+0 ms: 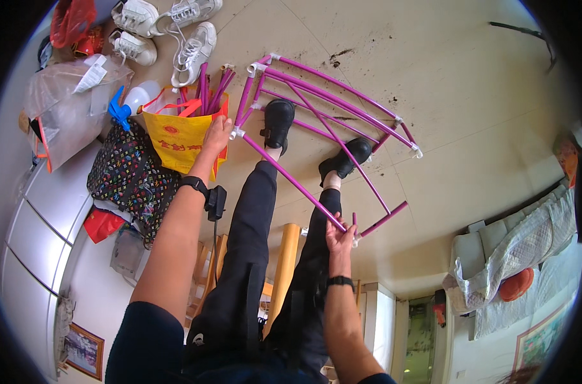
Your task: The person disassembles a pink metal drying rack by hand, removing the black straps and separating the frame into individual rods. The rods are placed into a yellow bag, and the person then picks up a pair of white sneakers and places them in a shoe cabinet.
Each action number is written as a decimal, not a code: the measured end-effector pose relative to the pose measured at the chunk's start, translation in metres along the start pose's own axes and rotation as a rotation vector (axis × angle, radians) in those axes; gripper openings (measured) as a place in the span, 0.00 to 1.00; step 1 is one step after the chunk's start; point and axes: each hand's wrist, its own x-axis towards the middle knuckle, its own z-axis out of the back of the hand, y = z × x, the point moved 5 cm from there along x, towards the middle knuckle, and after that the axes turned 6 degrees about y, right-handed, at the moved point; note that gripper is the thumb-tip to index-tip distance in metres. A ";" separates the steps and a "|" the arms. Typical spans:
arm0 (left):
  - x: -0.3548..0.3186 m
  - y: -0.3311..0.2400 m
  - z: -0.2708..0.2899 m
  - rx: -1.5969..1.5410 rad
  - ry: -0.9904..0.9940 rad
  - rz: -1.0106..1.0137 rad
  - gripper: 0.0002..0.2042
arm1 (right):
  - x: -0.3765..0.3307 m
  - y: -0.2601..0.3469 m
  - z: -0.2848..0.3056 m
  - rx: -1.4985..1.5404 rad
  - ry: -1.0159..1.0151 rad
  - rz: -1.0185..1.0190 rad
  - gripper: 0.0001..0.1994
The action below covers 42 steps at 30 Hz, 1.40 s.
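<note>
A partly built rack frame of purple tubes [291,182] and white plastic connectors stretches across the floor and over my feet. At its near left corner, my left hand [218,136] closes its fingers at a white connector [238,133]. My right hand [339,238] grips the near tube by its right end, beside another white connector [356,242] with a short tube standing from it. One long tube slants across the frame's near side. Just behind my left hand, a yellow bag [179,142] with red handles holds several loose purple tubes [204,89].
White sneakers [195,54] lie at the far left. A clear plastic bag [70,105], a white spray bottle with a blue head [137,99] and a dark patterned bag [128,169] crowd the left. Dark debris [339,56] dots the floor. A covered sofa [509,243] stands right.
</note>
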 end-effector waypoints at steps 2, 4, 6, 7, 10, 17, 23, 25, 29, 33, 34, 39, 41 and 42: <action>-0.002 0.016 -0.011 -0.063 0.096 0.136 0.27 | -0.007 -0.009 0.011 0.023 0.057 -0.028 0.31; -0.019 0.018 -0.033 -0.469 0.183 0.360 0.25 | -0.023 -0.024 -0.007 0.036 0.370 -0.093 0.28; -0.047 0.005 -0.064 -0.904 0.183 0.637 0.22 | -0.059 -0.028 -0.013 -0.016 0.400 0.032 0.24; -0.059 -0.009 -0.084 -1.221 0.232 0.707 0.21 | -0.079 -0.030 -0.025 -0.005 0.468 0.015 0.24; -0.067 -0.044 -0.117 -1.918 0.191 0.631 0.17 | -0.135 -0.029 -0.079 -0.255 0.599 0.146 0.22; -0.091 -0.067 -0.143 -2.150 0.066 0.761 0.19 | -0.194 -0.035 -0.232 -0.663 1.067 0.422 0.20; -0.098 -0.076 -0.081 -1.075 0.285 0.427 0.27 | -0.167 0.060 -0.176 -0.054 0.822 0.287 0.25; -0.093 -0.056 -0.042 -0.212 0.113 0.354 0.27 | -0.169 0.103 -0.143 0.102 0.882 0.211 0.26; -0.054 -0.030 0.017 -0.051 -0.292 -0.055 0.19 | -0.166 0.160 -0.082 0.064 0.689 0.334 0.26; 0.016 -0.004 -0.007 -0.324 0.287 0.192 0.21 | -0.163 0.169 -0.047 0.130 0.568 0.356 0.27; 0.025 0.002 -0.013 -0.338 0.275 0.320 0.21 | -0.163 0.166 -0.043 0.049 0.580 0.348 0.27; 0.022 0.005 -0.051 -0.411 0.231 0.593 0.09 | -0.155 0.154 -0.031 0.096 0.571 0.333 0.28; 0.021 0.000 -0.056 -0.256 0.140 0.496 0.09 | -0.150 0.148 -0.035 0.092 0.558 0.303 0.27; 0.022 0.000 -0.055 -0.157 0.086 0.474 0.10 | -0.148 0.145 -0.038 0.094 0.557 0.306 0.27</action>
